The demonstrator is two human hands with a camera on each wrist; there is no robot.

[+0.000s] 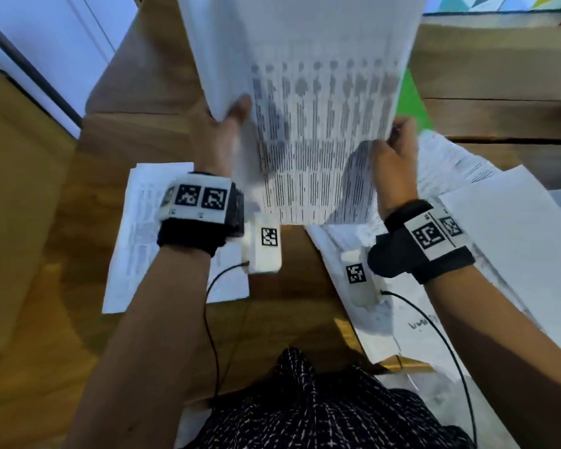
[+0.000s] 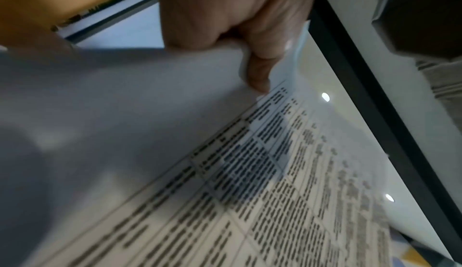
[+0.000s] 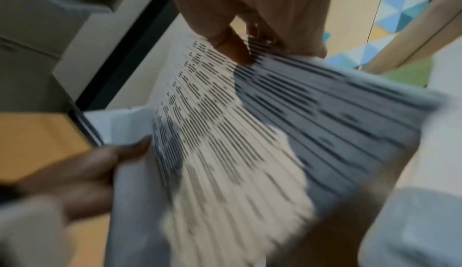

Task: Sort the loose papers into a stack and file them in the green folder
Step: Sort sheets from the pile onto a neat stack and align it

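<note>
Both hands point(image 1: 224, 131) pinch thin printed sheets point(image 1: 321, 124)

I see black wrist straps point(image 1: 191, 234) carrying white marker-printed camera boxes point(image 1: 263, 243), thin black cables point(image 1: 212, 322) trailing back, and a dark white-flecked garment point(image 1: 321, 413).

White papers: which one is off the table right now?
The white printed sheet with columns of dark text, held up by both hands; the other sheets lie flat on the wooden table.
</note>
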